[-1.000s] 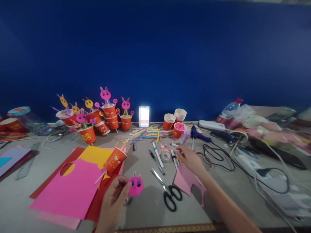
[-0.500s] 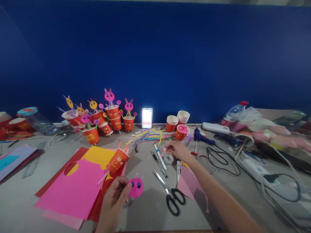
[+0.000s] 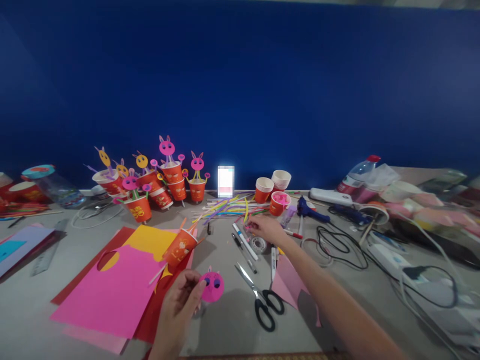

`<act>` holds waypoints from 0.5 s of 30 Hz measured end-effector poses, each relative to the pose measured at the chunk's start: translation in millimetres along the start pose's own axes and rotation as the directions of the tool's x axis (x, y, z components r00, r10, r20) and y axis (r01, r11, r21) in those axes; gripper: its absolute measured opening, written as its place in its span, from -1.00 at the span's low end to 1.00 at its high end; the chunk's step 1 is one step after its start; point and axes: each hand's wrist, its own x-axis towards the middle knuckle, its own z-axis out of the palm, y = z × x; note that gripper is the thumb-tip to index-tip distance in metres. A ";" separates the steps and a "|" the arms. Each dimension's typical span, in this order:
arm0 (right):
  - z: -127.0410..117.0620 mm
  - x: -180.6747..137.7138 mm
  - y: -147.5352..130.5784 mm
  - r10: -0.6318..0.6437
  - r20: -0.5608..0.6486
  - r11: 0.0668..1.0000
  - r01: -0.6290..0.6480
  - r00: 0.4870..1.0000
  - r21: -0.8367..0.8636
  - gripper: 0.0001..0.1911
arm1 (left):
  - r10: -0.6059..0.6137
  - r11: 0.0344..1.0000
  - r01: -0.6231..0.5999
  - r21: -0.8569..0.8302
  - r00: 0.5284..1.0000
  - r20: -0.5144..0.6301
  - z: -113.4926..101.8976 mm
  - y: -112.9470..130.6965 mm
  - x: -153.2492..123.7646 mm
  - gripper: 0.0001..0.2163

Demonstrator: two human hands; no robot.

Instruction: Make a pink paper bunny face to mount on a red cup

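Observation:
My left hand (image 3: 179, 310) pinches a round pink paper bunny face (image 3: 212, 286) with dark eyes, held just above the table's near edge. My right hand (image 3: 265, 227) reaches out to the table's middle, fingers curled over small pink scraps beside a tape roll (image 3: 258, 244). What its fingertips hold, if anything, is hidden. White markers (image 3: 244, 241) lie just left of that hand. Black-handled scissors (image 3: 258, 297) lie between my two arms. An orange paper cup (image 3: 180, 246) with straws lies tipped over on the coloured sheets.
Pink, yellow and red paper sheets (image 3: 108, 290) cover the near left. Several orange cups with bunny heads (image 3: 157, 177) stand at the back left. Coloured straws (image 3: 228, 206), stacked cups (image 3: 272, 185), a blue glue gun (image 3: 309, 210), black cables (image 3: 337, 240) and a bottle (image 3: 358, 175) lie beyond.
My right hand has slid left and away, from the pens near the pink paper to the scraps by the tape roll. The left hand keeps the bunny face almost still.

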 end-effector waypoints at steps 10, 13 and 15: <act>-9.3 -10.7 -0.9 0.077 -0.094 0.977 -0.056 0.993 0.205 -0.90 | -0.035 0.997 0.030 -0.073 0.997 -0.065 -19.1 5.3 8.2 -0.72; -10.8 -22.0 -0.9 0.078 -0.104 0.953 -0.043 0.992 0.300 -0.78 | -0.022 0.999 0.018 -0.043 0.996 -0.083 -21.6 7.1 14.9 -0.74; -10.5 -28.3 -3.5 0.072 -0.112 0.941 -0.030 0.991 0.338 -0.72 | -0.012 1.000 0.010 -0.025 0.997 -0.082 -19.9 6.9 18.9 -0.74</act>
